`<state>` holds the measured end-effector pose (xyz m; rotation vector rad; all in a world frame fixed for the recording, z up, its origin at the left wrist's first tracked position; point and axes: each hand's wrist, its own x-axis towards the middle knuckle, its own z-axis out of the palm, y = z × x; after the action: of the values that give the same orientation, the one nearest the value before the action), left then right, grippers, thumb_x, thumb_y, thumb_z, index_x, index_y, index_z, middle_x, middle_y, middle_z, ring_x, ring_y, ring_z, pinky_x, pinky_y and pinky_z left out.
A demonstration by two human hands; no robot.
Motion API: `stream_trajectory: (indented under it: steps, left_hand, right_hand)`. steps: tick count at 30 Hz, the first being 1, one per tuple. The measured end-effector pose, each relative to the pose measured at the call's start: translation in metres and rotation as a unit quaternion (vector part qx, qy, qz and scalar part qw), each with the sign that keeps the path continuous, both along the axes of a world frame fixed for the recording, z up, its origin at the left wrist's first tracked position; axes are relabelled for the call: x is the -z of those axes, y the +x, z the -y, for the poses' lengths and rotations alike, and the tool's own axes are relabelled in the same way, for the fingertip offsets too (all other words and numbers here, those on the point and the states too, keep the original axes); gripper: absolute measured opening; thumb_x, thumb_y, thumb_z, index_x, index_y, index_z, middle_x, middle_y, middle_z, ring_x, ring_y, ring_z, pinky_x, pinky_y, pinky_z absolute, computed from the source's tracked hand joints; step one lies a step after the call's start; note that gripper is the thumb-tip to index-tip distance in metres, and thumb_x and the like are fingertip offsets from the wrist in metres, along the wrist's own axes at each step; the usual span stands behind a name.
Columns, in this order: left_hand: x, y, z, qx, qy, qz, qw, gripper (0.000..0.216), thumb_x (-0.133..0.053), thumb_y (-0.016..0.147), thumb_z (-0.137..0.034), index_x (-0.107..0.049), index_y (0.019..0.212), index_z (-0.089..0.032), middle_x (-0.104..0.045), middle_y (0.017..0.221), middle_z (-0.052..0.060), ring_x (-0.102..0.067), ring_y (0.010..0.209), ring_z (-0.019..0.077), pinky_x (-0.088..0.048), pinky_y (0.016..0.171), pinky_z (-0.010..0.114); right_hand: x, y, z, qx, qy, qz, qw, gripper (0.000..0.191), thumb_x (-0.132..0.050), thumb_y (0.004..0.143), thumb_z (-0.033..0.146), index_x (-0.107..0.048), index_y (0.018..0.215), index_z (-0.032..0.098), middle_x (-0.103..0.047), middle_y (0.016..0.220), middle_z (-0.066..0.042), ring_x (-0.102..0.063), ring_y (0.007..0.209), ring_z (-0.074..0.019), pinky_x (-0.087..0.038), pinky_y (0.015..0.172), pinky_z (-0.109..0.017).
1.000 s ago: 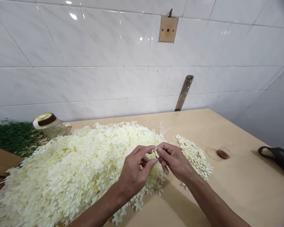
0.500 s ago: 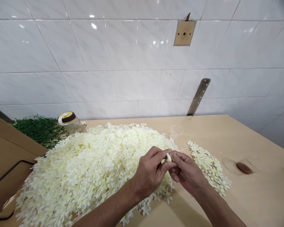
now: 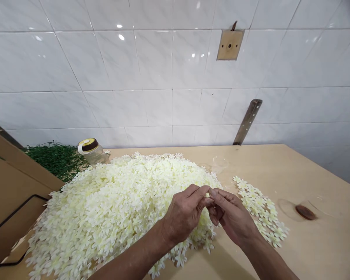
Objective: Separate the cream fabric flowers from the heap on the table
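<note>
Pale cream and white flowers cover much of the lower left and centre of the frame, piled into a broad heap [image 3: 119, 210] on the light tan surface [image 3: 323, 249]. In front of the heap's right end, at the lower centre, the left hand [image 3: 185, 214] and the right hand [image 3: 236, 219] meet fingertip to fingertip. The fingers of both are drawn narrow, thumb against forefinger in a pinch; whatever may lie between the tips is hidden, so I cannot tell what they hold. The other fingers of the right hand curl beneath. Right of centre, past the right hand, a smaller patch of loose flowers [image 3: 261, 210] is spread thinly, apart from the heap. Farther right sits a dark brown oval [image 3: 305, 212], with faint clear curved edges around it. A clear piece [image 3: 219, 163] lies just behind the heap's right end. Toward the left, a jar [image 3: 95, 155] with a yellow and brown lid leans behind the heap, beside a tangle of green strands [image 3: 56, 159]. A brown panel [image 3: 13, 175] and a black wire [image 3: 10, 216] fill the left edge. Across the top runs a white tiled wall [image 3: 151, 109], bearing a beige plate [image 3: 230, 50] at upper right and a holed metal strip [image 3: 247, 122] below it.
</note>
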<state>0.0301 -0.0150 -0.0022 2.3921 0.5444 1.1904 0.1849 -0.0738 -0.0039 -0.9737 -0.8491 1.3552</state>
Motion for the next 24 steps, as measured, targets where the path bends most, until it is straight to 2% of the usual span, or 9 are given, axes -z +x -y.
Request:
stream_trajectory:
  steps: [4, 7, 9, 11, 13, 15, 18, 20, 24]
  left_hand:
    - [-0.012, -0.007, -0.004, -0.002, -0.009, 0.016, 1.0, 0.026, -0.044, 0.1, -0.027, -0.065, 0.109, -0.015, -0.06, 0.079, 0.006, -0.055, 0.07, 0.0133, -0.047, 0.063, 0.024]
    - [-0.023, -0.011, -0.005, -0.053, -0.136, 0.06, 0.987, 0.033, -0.047, 0.098, -0.036, -0.057, 0.074, -0.016, -0.047, 0.064, 0.0, -0.042, 0.059, 0.0108, -0.038, 0.056, 0.023]
    - [-0.025, -0.011, -0.003, -0.048, -0.292, 0.092, 0.951, 0.042, -0.048, 0.097, -0.045, -0.047, 0.066, -0.018, -0.036, 0.056, -0.004, -0.033, 0.052, 0.0084, -0.031, 0.049, 0.022]
    - [-0.023, -0.009, 0.001, -0.009, -0.436, 0.119, 0.892, 0.048, -0.048, 0.095, -0.054, -0.04, 0.063, -0.019, -0.03, 0.051, -0.007, -0.026, 0.045, 0.0063, -0.023, 0.044, 0.021]
    - [-0.018, -0.007, 0.005, 0.03, -0.525, 0.134, 0.84, 0.05, -0.049, 0.092, -0.058, -0.039, 0.062, -0.019, -0.031, 0.047, -0.008, -0.023, 0.041, 0.0052, -0.02, 0.041, 0.02]
    - [-0.014, -0.005, 0.01, 0.067, -0.566, 0.13, 0.811, 0.048, -0.05, 0.091, -0.06, -0.046, 0.067, -0.018, -0.037, 0.047, -0.007, -0.03, 0.039, 0.0062, -0.023, 0.038, 0.019]
    - [-0.011, -0.005, 0.017, 0.116, -0.589, 0.125, 0.79, 0.047, -0.051, 0.09, -0.06, -0.054, 0.077, -0.016, -0.047, 0.055, -0.003, -0.046, 0.044, 0.0094, -0.032, 0.038, 0.019]
    - [-0.011, -0.005, 0.02, 0.129, -0.607, 0.132, 0.773, 0.048, -0.052, 0.089, -0.061, -0.055, 0.077, -0.015, -0.049, 0.06, -0.002, -0.049, 0.045, 0.0093, -0.033, 0.037, 0.019]
    - [-0.014, -0.003, 0.025, 0.127, -0.655, 0.148, 0.73, 0.053, -0.05, 0.088, -0.063, -0.056, 0.071, -0.013, -0.052, 0.064, 0.0, -0.046, 0.042, 0.0075, -0.031, 0.035, 0.019]
  right_hand:
    - [0.0, 0.009, -0.003, 0.02, 0.037, 0.121, 0.992, 0.038, -0.062, 0.09, 0.051, -0.073, 0.078, 0.016, -0.052, 0.06, -0.001, -0.048, 0.05, -0.0127, -0.046, 0.042, -0.026]
    - [0.002, 0.019, -0.007, 0.104, 0.048, 0.179, 0.977, 0.037, -0.063, 0.089, 0.052, -0.075, 0.087, 0.017, -0.056, 0.066, -0.002, -0.049, 0.05, -0.0125, -0.048, 0.044, -0.028]
    - [0.002, 0.024, -0.009, 0.136, 0.053, 0.177, 0.973, 0.036, -0.065, 0.088, 0.052, -0.076, 0.089, 0.017, -0.057, 0.07, -0.003, -0.049, 0.05, -0.0119, -0.048, 0.042, -0.027]
    - [0.001, 0.024, -0.008, 0.135, 0.07, 0.192, 0.97, 0.034, -0.064, 0.089, 0.049, -0.076, 0.094, 0.018, -0.058, 0.071, -0.003, -0.05, 0.051, -0.012, -0.05, 0.045, -0.028]
    - [-0.003, 0.019, -0.005, 0.112, 0.098, 0.224, 0.963, 0.031, -0.063, 0.091, 0.046, -0.074, 0.105, 0.021, -0.061, 0.075, -0.003, -0.054, 0.052, -0.0123, -0.053, 0.048, -0.03]
    - [-0.006, 0.011, -0.002, 0.079, 0.129, 0.257, 0.955, 0.028, -0.062, 0.092, 0.042, -0.074, 0.109, 0.024, -0.065, 0.086, -0.005, -0.057, 0.053, -0.0125, -0.054, 0.047, -0.029]
    - [-0.009, 0.001, 0.001, 0.041, 0.159, 0.302, 0.939, 0.023, -0.062, 0.092, 0.036, -0.075, 0.108, 0.026, -0.068, 0.095, -0.007, -0.061, 0.058, -0.0142, -0.055, 0.046, -0.028]
    - [-0.008, -0.002, 0.002, 0.05, 0.183, 0.344, 0.92, 0.021, -0.063, 0.092, 0.032, -0.076, 0.108, 0.027, -0.07, 0.096, -0.008, -0.065, 0.065, -0.0176, -0.056, 0.048, -0.029]
    - [-0.006, 0.001, 0.003, 0.096, 0.255, 0.44, 0.856, 0.028, -0.069, 0.086, 0.025, -0.075, 0.113, 0.03, -0.073, 0.105, -0.008, -0.071, 0.082, -0.0237, -0.061, 0.069, -0.035]
